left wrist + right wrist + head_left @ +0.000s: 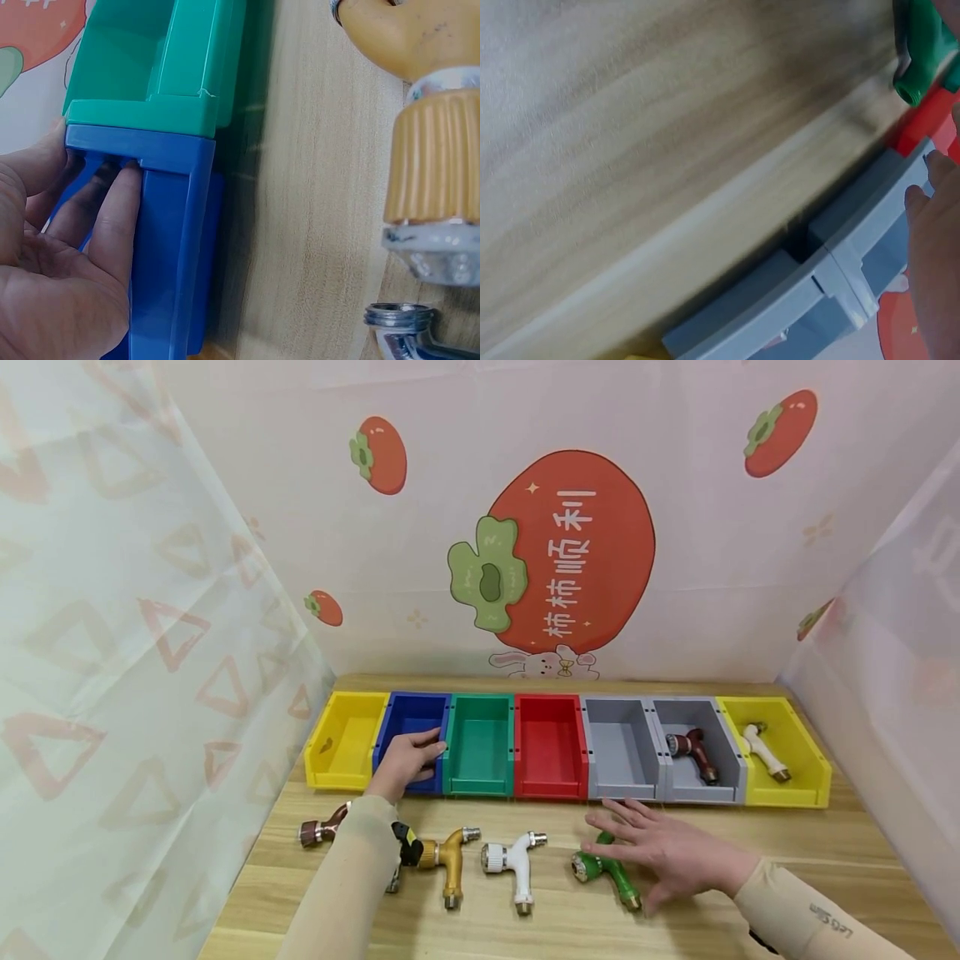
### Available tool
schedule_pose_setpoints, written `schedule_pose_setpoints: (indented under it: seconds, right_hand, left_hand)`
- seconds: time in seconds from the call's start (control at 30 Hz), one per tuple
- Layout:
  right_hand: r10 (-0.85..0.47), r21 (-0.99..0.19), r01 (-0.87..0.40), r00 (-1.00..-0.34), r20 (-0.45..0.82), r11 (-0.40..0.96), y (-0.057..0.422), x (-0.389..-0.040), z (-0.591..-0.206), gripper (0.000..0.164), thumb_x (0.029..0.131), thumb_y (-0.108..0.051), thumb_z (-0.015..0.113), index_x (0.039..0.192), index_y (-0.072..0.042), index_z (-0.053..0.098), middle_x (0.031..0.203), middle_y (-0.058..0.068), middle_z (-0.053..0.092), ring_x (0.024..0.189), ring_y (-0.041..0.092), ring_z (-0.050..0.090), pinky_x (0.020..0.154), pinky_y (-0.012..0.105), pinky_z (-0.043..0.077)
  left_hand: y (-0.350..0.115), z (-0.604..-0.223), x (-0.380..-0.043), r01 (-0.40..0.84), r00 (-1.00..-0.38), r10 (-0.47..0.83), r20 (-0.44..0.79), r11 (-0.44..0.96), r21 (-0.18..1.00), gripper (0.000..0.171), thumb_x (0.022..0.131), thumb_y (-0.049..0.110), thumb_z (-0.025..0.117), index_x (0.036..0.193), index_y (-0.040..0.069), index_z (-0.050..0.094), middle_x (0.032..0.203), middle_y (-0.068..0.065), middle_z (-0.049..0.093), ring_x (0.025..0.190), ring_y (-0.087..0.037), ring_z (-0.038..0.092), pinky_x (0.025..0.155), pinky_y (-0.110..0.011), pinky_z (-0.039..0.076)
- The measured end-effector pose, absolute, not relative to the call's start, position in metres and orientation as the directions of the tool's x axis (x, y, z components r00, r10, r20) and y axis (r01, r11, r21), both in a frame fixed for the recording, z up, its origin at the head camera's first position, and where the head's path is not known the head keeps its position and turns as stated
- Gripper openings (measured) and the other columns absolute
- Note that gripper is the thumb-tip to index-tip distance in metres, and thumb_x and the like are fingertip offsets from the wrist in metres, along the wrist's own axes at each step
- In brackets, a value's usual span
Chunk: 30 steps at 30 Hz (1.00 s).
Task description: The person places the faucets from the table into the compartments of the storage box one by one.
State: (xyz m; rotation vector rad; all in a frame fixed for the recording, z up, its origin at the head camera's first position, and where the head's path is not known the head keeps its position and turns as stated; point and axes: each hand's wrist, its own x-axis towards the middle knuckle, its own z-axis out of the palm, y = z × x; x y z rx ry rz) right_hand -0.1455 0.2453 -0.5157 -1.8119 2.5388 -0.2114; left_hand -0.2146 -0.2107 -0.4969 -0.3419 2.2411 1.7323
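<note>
In the head view my left hand is at the blue bin. The left wrist view shows its fingers inside that bin and its thumb by the edge bordering the green bin, gripping the side wall. My right hand hovers with spread fingers over a green faucet, partly covering it. A white faucet and a gold faucet lie between the hands. Under the left forearm, a dark red faucet and a chrome faucet are partly hidden.
Bins stand in a row along the back: yellow, green, red, two grey and yellow. A dark red faucet lies in the right grey bin; a white faucet is in the right yellow bin. Printed sheets enclose the table.
</note>
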Motion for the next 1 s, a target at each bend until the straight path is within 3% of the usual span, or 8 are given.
schedule_pose_setpoints:
  seconds: [0.13, 0.23, 0.37, 0.5, 0.8, 1.0]
  right_hand:
    - [-0.949, -0.105, -0.949, -0.306, 0.077, 0.297, 0.2439, -0.1425, -0.5210, 0.113, 0.066, -0.076, 0.075, 0.162, -0.031, 0.033, 0.163, 0.013, 0.037, 0.142, 0.052, 0.038, 0.126, 0.031, -0.012]
    - [-0.953, -0.115, -0.950, -0.297, 0.061, 0.289, 0.2424, -0.1409, -0.5227, 0.115, 0.066, -0.075, 0.077, 0.162, -0.031, 0.032, 0.163, 0.012, 0.038, 0.142, 0.051, 0.039, 0.128, 0.047, 0.014]
    - [-0.955, -0.168, -0.942, -0.296, 0.015, 0.290, 0.2408, -0.1400, -0.5232, 0.114, 0.069, -0.071, 0.077, 0.163, -0.030, 0.028, 0.163, 0.012, 0.037, 0.143, 0.050, 0.038, 0.109, 0.065, 0.040]
    - [-0.953, -0.212, -0.930, -0.303, -0.017, 0.299, 0.2401, -0.1396, -0.5240, 0.110, 0.073, -0.071, 0.074, 0.164, -0.031, 0.026, 0.164, 0.011, 0.036, 0.144, 0.049, 0.037, 0.107, 0.068, 0.040]
    - [-0.952, -0.196, -0.932, -0.303, -0.040, 0.305, 0.2367, -0.1374, -0.5246, 0.106, 0.078, -0.067, 0.076, 0.164, -0.032, 0.025, 0.164, 0.008, 0.036, 0.147, 0.044, 0.037, 0.110, 0.064, 0.040]
    - [-0.957, -0.193, -0.938, -0.290, -0.023, 0.289, 0.2350, -0.1367, -0.5246, 0.101, 0.082, -0.068, 0.071, 0.164, -0.030, 0.025, 0.161, 0.009, 0.041, 0.145, 0.043, 0.039, 0.109, 0.064, 0.042]
  left_hand:
    - [-0.2104, -0.4975, -0.2141, -0.355, -0.932, -0.012, -0.363, 0.247, 0.902, 0.053, 0.102, 0.026, 0.066, 0.153, 0.023, 0.051, 0.154, -0.011, 0.050, 0.137, -0.033, 0.053, 0.103, -0.050, 0.053]
    - [-0.2106, -0.4982, -0.2139, -0.354, -0.932, -0.013, -0.362, 0.249, 0.901, 0.053, 0.102, 0.026, 0.066, 0.153, 0.023, 0.051, 0.154, -0.012, 0.050, 0.137, -0.033, 0.053, 0.103, -0.050, 0.053]
    - [-0.2105, -0.4984, -0.2142, -0.355, -0.932, -0.018, -0.363, 0.255, 0.899, 0.053, 0.101, 0.027, 0.066, 0.152, 0.024, 0.052, 0.153, -0.012, 0.051, 0.136, -0.033, 0.054, 0.102, -0.049, 0.053]
    - [-0.2104, -0.4976, -0.2142, -0.355, -0.932, -0.022, -0.362, 0.258, 0.899, 0.053, 0.102, 0.027, 0.066, 0.152, 0.024, 0.052, 0.153, -0.012, 0.051, 0.136, -0.033, 0.054, 0.102, -0.049, 0.053]
    - [-0.2105, -0.4997, -0.2152, -0.349, -0.934, -0.019, -0.356, 0.251, 0.903, 0.052, 0.101, 0.027, 0.067, 0.152, 0.023, 0.052, 0.153, -0.011, 0.052, 0.135, -0.032, 0.055, 0.102, -0.050, 0.053]
    - [-0.2107, -0.4977, -0.2140, -0.356, -0.931, -0.020, -0.363, 0.256, 0.899, 0.052, 0.101, 0.027, 0.067, 0.152, 0.024, 0.052, 0.153, -0.011, 0.052, 0.136, -0.032, 0.054, 0.102, -0.049, 0.053]
